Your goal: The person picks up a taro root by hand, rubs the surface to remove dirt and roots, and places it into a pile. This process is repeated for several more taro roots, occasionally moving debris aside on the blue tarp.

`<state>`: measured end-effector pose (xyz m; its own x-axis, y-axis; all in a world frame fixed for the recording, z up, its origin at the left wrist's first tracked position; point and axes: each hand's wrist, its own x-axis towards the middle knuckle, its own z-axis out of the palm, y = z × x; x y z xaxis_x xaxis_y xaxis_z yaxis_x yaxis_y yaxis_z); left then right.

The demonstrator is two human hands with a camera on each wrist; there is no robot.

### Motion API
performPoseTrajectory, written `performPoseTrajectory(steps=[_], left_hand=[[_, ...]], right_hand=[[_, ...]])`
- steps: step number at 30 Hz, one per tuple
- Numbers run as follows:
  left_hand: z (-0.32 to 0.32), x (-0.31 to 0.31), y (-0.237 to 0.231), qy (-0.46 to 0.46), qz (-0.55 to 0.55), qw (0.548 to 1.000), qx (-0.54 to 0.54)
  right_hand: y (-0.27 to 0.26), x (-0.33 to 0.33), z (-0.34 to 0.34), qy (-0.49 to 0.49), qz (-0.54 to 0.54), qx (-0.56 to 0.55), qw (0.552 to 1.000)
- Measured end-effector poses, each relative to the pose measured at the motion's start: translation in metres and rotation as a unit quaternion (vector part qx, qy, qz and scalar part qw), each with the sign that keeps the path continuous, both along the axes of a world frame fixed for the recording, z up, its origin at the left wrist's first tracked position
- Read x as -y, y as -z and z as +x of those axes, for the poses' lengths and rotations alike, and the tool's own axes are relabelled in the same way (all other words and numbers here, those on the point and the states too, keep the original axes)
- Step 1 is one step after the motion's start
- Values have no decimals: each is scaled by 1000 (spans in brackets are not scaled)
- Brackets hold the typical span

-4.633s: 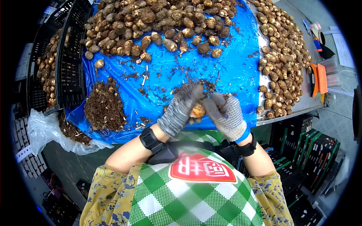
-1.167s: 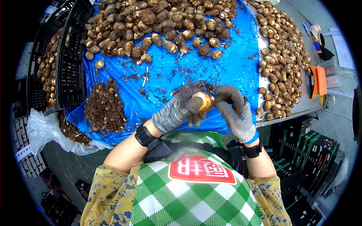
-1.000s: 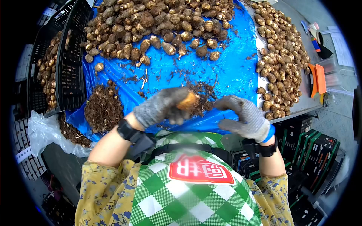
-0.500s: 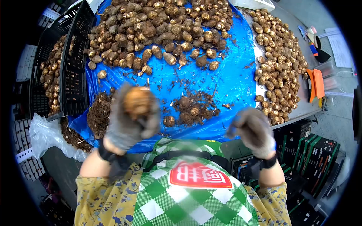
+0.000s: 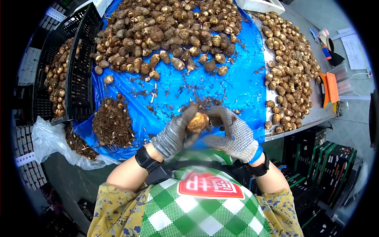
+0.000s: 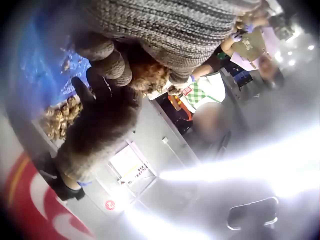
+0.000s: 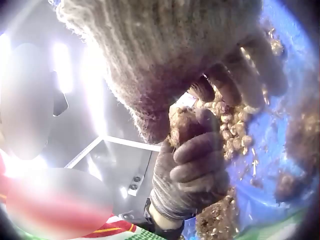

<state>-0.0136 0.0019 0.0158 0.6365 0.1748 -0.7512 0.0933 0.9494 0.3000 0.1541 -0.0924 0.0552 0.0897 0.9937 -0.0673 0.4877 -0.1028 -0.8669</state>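
Head view: left hand [image 5: 175,132] in marled grey knit glove, fingers and thumb curled round a brown-and-tan, rough-skinned tuber [image 5: 198,123]. Right hand [image 5: 233,136], pale dotted glove with dirty fingers, just beside it; fingers loosely arched and apart, gripping nothing visible. Contact with tuber: cannot tell.

Only head view gives the full layout: black plastic crate [image 5: 80,75] at left, big heap of unsorted brown tubers [image 5: 166,31] on blue plastic sheet [image 5: 244,79], heap of dark root fibres [image 5: 112,122]. Left wrist view adds a red round wall sign [image 6: 109,205].

Tuber looks nearly round from the head. Right wrist view shows it longer, long axis roughly up-down in that frame, top end bare above the left hand's grasp; the left fingers wrap its right and lower side.
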Motion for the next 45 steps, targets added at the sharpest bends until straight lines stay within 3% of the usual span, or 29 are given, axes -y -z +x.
performPoseTrajectory(steps=[3,5,6,8,9,11,13,14,17,18,20,22,27,29,31,32,33,35,37,38,41,43,45], left_hand=[[-5,0,-3,182,182,966,-21],[-3,6,0,163,224,961,9],[-3,9,8,157,250,955,27],[-5,16,26,142,300,941,61],[-6,19,31,133,324,933,76],[-3,22,33,89,289,948,93],[7,18,22,0,112,989,98],[9,15,19,-62,-3,994,91],[11,14,20,-74,-15,995,67],[12,15,26,-49,60,995,56],[13,20,45,4,210,977,34],[8,12,38,85,209,974,37],[8,10,31,139,208,968,-9],[12,11,64,45,118,992,30],[13,7,64,-11,48,997,66],[9,4,59,-19,23,996,82],[7,1,53,-28,0,995,99],[5,2,55,-19,-1,995,94],[9,3,51,-23,-4,993,113],[14,8,51,-36,32,993,111],[19,16,51,-3,90,990,112],[6,3,44,112,56,984,122],[8,7,33,166,273,947,31]], right_hand=[[-4,-7,-2,-61,-36,135,988],[-8,-11,-2,-148,-93,210,962],[-10,-10,-1,-153,-55,204,965],[13,2,-3,-68,-33,-44,996],[18,4,-6,-25,-23,-168,985],[12,4,-4,75,-106,-266,955],[11,2,-3,162,-139,-313,926],[26,4,-3,175,-89,-292,936],[20,2,-10,110,-18,-132,985],[16,-1,-9,53,-9,57,997],[8,-7,-8,12,1,153,988],[19,-8,-5,-30,7,235,971],[18,-11,-6,-145,111,185,966],[11,-11,-6,-170,120,184,961],[10,-11,-3,-169,129,185,959],[13,-8,7,-143,63,175,972],[32,0,15,-42,-95,134,986],[40,-3,20,17,33,193,980],[41,-1,6,39,51,-14,998],[41,0,1,49,59,-119,990],[49,-4,6,-65,-22,-85,994],[52,-2,5,-44,-33,-59,997],[40,1,9,-23,-48,3,999]])
